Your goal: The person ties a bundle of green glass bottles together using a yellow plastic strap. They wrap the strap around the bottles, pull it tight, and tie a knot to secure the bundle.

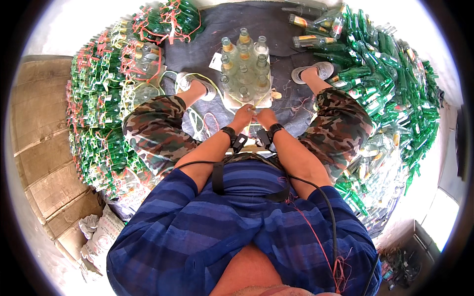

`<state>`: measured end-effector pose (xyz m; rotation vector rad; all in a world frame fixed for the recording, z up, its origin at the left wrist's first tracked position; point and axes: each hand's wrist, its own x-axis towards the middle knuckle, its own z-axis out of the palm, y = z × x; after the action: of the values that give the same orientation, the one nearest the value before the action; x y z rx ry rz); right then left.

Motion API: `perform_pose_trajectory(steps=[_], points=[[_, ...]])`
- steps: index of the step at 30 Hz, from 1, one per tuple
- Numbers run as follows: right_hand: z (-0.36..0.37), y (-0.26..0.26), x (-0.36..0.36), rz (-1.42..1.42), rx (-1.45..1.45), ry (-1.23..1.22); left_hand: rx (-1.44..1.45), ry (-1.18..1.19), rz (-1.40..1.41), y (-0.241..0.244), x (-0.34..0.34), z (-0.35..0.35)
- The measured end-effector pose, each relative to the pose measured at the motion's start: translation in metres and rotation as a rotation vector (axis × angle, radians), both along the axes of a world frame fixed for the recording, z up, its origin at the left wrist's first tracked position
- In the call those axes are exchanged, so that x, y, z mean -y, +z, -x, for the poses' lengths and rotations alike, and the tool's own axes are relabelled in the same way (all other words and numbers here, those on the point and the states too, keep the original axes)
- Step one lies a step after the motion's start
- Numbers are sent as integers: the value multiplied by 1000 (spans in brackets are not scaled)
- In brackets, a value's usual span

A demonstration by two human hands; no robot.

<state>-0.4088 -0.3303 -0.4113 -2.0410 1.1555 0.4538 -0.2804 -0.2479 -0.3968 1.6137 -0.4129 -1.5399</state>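
Several clear glass bottles (243,74) stand upright in a tight group on a low pale board (230,102) between my feet. At the group's near edge, my left hand (243,115) closes on a yellow-green plastic strap (221,92). Close beside it, my right hand (266,117) has its fingers together at the same strap, by the near bottle. The strap runs from my hands around the bottles' base and off to the left. The fingertips are small in view, so the exact grip is hard to see.
Bundles of strapped green bottles (107,111) are stacked at the left, with another bundle (170,20) at the far left. Loose green bottles (381,70) are heaped at the right. Strap loops (196,124) and reddish string scraps (299,107) lie on the dark ground sheet (214,22).
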Motion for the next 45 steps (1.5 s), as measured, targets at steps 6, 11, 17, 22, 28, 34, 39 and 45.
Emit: perform_pose_trajectory(steps=[6,11,17,22,28,34,39,45], points=[[3,6,16,32,21,-334,131,-71,-32,12,1,0],[11,-22,38,33,204,-141,288,-109,48,-15,-1,1],[8,43,53,-927,424,-791,517,-270,130,-11,-3,-2],[7,24,44,-400,503,-424,782,-379,252,10,-4,-1],[0,29,25,132,412,-120,871,-369,332,35,-2,3],[2,50,23,124,335,-172,860,-286,318,50,3,14],[2,50,22,156,328,-171,811,-248,265,48,5,20],[0,57,19,156,310,-154,879,-327,312,44,2,18]])
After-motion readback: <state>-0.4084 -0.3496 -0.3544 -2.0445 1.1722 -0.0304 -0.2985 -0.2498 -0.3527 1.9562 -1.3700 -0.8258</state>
